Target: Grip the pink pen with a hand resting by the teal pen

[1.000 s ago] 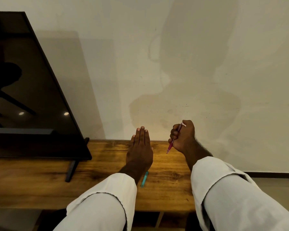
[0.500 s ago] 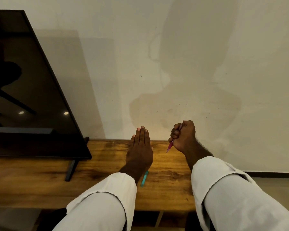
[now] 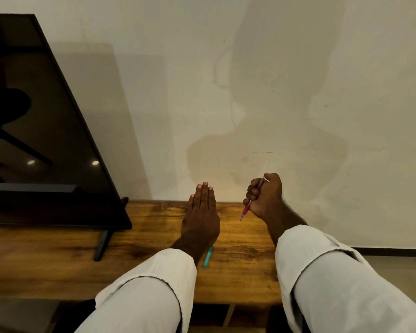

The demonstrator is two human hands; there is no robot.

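**Two hands over a wooden console, one flat, one fisted round a pen**

We begin with the pale wall (image 3: 274,92), stained with a broad damp-looking patch and carrying a soft shadow; it fills the upper part of the view. Next in size comes the dark television (image 3: 34,116) at our left, its screen reflecting two small ceiling lights, its black foot (image 3: 102,245) planted on the wooden console top (image 3: 58,260); the console's grained surface runs across the lower half, its far edge meeting the wall. At the far right we see a strip of tiled floor (image 3: 394,260) beneath a dark skirting line.

Both forearms come up from the bottom edge in white sleeves (image 3: 149,296). Our left hand (image 3: 201,217) is released, fingers straight and pressed together, palm down over the console near its far edge; whether it rests on the wood or hovers just above, we cannot tell. Our right hand (image 3: 264,197) is clenched in a fist round a pink pen (image 3: 246,209); the pen is raised beside the left hand, its tip pointing down and to the left, its upper end showing above the knuckles.

Smallest of all, a teal pen-like stick (image 3: 207,257) lies on the wood, partly hidden by the left wrist.
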